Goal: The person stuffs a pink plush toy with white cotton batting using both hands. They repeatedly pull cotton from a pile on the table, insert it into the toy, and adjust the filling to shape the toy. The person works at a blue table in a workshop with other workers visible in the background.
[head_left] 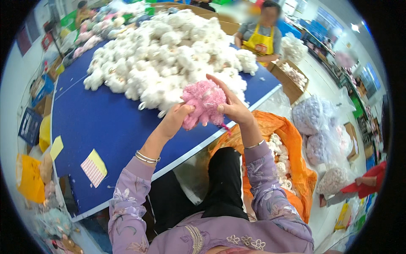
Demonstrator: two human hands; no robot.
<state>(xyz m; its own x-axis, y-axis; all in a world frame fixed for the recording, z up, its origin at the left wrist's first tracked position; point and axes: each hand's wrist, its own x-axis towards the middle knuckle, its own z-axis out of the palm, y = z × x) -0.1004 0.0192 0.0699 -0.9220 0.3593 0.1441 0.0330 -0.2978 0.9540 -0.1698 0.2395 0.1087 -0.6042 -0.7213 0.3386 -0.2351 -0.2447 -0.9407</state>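
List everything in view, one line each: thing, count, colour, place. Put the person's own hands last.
pink fluffy toy: one, pink, held up over the table's near edge.
pile of white fluffy toys: one big heap, white, far half of the table.
table: one, blue top.
orange bag: one, orange, right of the lap, white fluffy pieces inside.
yellow card with a white grid sheet: one, near left of the table.
clear bags of pale fluff: several, on the floor at right.
co-worker in a yellow apron: one, far side.
left hand: gripping the toy's lower left.
right hand: gripping its right side.
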